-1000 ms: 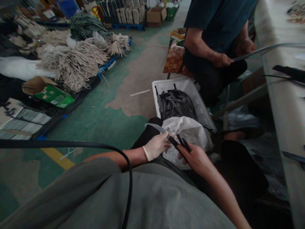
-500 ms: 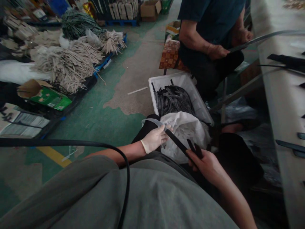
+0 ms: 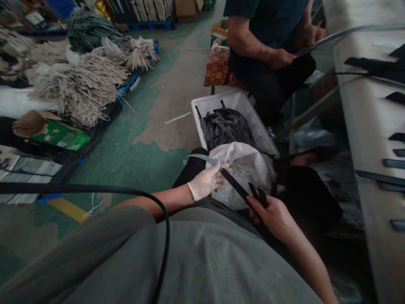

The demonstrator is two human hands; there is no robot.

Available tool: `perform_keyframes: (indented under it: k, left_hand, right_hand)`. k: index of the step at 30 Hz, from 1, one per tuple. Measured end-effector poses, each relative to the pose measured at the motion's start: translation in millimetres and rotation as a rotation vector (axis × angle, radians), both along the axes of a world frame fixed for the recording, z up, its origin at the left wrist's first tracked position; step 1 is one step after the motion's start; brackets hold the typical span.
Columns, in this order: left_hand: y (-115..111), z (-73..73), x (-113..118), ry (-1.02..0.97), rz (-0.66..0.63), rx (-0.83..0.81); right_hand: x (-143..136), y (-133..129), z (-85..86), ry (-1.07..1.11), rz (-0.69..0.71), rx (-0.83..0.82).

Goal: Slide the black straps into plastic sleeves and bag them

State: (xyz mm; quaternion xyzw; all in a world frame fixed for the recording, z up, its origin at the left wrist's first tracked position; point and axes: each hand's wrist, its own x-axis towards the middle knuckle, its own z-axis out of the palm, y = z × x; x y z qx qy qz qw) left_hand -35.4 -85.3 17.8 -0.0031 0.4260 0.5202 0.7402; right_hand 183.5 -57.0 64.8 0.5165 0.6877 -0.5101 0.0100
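My left hand, in a pale glove, pinches a translucent strip where it meets the end of a black strip. The translucent strip curves off to the left over my dark trouser leg. My right hand, bare, is closed round the other end of the black strip, and several short black ends stick up between its fingers. Just beyond both hands lies a white plastic bag with pale scraps in it. Behind the bag, a white bin holds a heap of dark strips.
A person sits ahead, holding a long grey strip. On the right runs a table bearing black pieces. Cord bundles and a green carton lie at the left. A black cable crosses near my left arm.
The view has shifted slightly to the right, so the surroundings sit further left and higher. Both hands keep hold of the strips in almost the same pose.
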Motion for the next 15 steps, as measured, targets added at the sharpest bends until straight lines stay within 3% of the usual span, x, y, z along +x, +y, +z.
perform_keyframes:
  k: [6, 9, 11, 15]
  left_hand:
    - [-12.1, -10.2, 38.6, -0.013, -0.158, 0.039]
    - [-8.2, -9.7, 39.0, -0.071, -0.179, 0.001]
    - [-1.0, -9.3, 27.8, -0.095, -0.124, -0.049]
    - [15.1, -12.8, 1.8, -0.036, 0.125, -0.167]
  right_hand:
    - [-34.0, 8.1, -1.8, -0.054, 0.009, 0.167]
    - [-39.5, 13.5, -8.1, 0.018, -0.045, 0.142]
    - [-34.0, 12.0, -11.1, 0.046, -0.064, 0.106]
    - [-15.3, 0.7, -11.8, 0.065, -0.012, -0.008]
